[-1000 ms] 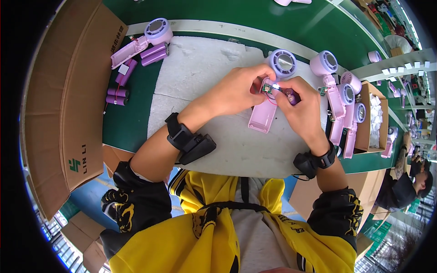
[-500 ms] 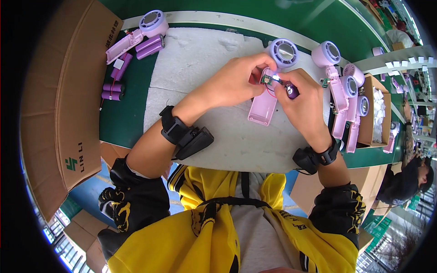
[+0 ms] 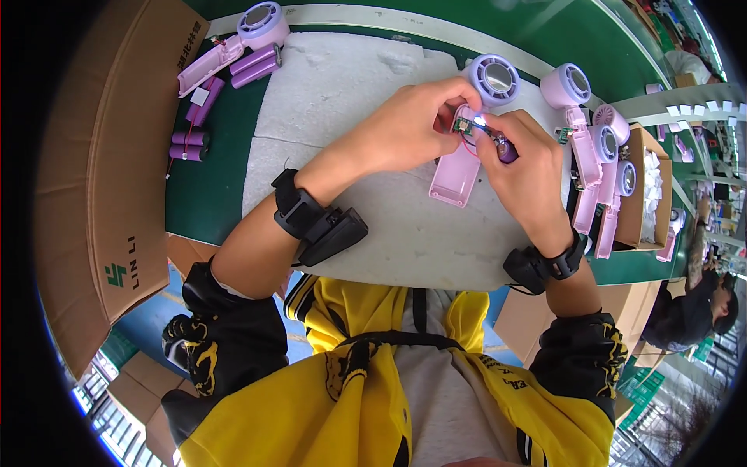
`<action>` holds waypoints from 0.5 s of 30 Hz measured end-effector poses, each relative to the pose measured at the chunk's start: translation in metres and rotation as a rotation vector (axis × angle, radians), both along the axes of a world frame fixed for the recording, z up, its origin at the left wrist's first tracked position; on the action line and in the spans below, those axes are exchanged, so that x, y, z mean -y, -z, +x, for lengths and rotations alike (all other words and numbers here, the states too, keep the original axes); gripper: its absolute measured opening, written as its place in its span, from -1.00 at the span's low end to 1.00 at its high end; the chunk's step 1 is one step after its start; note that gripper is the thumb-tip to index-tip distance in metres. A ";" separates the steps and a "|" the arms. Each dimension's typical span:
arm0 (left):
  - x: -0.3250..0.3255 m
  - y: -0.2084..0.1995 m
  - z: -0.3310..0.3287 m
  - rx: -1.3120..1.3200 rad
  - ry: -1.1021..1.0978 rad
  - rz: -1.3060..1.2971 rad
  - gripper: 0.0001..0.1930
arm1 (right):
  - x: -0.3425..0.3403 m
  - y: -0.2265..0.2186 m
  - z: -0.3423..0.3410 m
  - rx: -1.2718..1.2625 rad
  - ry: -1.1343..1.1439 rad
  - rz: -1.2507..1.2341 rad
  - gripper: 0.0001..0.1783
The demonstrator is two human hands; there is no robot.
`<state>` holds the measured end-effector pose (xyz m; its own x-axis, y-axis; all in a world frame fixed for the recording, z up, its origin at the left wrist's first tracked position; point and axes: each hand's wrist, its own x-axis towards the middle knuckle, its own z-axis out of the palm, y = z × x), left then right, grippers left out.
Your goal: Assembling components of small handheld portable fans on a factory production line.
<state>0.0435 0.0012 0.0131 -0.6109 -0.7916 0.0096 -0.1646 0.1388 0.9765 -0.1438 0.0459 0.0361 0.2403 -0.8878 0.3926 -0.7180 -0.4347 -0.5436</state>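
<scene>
A handheld fan lies on the white foam sheet [image 3: 373, 226], its round lilac head [image 3: 496, 79] at the far side and its open pink handle shell [image 3: 455, 179] pointing toward me. Over the top of that handle, my left hand [image 3: 416, 124] pinches a small green circuit board [image 3: 464, 124] between thumb and fingers. My right hand [image 3: 529, 159] is closed around a purple battery [image 3: 507, 150], its thumb and finger close to the board. A bright light glows beside the board, and a red wire loops below it. The fingertips partly hide the board and the battery.
Left on the green bench lie another opened fan [image 3: 261, 25] and several purple batteries [image 3: 257, 66], beside a tall cardboard box [image 3: 117, 171]. More opened fans [image 3: 566, 86] and a small box of white pieces [image 3: 650, 187] stand right. A person [image 3: 692, 311] sits farther right.
The whole view has shifted slightly. Both hands still hold the board and battery over the handle, with only small finger movements.
</scene>
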 end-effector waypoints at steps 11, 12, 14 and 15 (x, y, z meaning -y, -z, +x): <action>0.003 0.001 -0.002 -0.023 -0.120 -0.016 -0.75 | 0.005 -0.003 -0.004 0.049 0.022 0.040 -0.82; 0.003 0.001 -0.001 -0.023 -0.117 -0.013 -0.75 | 0.007 -0.002 -0.005 0.077 0.037 0.145 -0.80; 0.004 -0.001 0.001 0.039 -0.110 -0.064 -0.76 | 0.010 -0.001 -0.009 0.134 0.067 0.355 -0.75; 0.004 -0.001 0.002 0.070 -0.108 -0.089 -0.76 | 0.010 -0.003 -0.011 0.134 0.069 0.356 -0.75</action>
